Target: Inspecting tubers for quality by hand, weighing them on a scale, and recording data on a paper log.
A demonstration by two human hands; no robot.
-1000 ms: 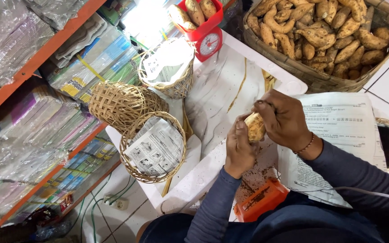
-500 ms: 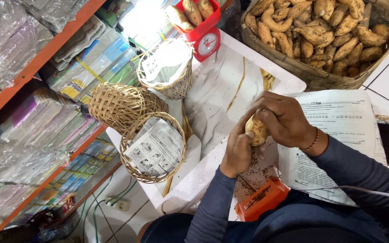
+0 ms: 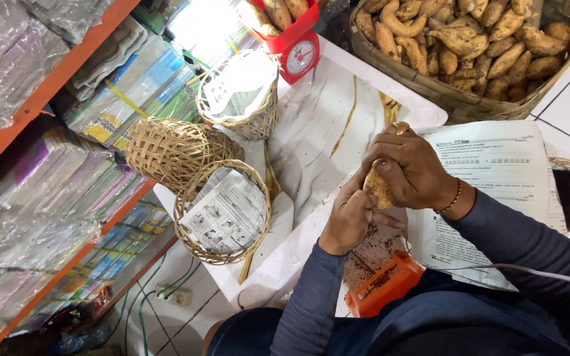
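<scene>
Hands are meeting over the near middle of a white marbled table [image 3: 324, 125]. The left hand [image 3: 349, 216] and the right hand [image 3: 411, 166] are both wrapping their fingers round one pale brown root [image 3: 377, 188], which is sitting between them just above the table's near edge; most of it is hidden by the fingers. The right hand is covering it from the far right side, the left is cupping it from the near left. A beaded bracelet [image 3: 453, 198] is circling the right wrist, and a ring [image 3: 400, 127] is showing on one right finger.

Dark crumbs [image 3: 377, 247] are lying on the sheet under the hands, and an orange plastic tool [image 3: 385, 285] is resting just near of them, at the person's lap. A printed paper sheet [image 3: 496, 171] is spreading to the right of the hands. To the left, three woven baskets are standing: one lined with newsprint [image 3: 224, 211], one tipped over [image 3: 173, 150] beside it, one farther off holding white paper [image 3: 240, 95]. At the far edge a red kitchen scale [image 3: 295, 46] is carrying more roots, and a large wicker basket [image 3: 470, 105] at the far right is heaped with them.
</scene>
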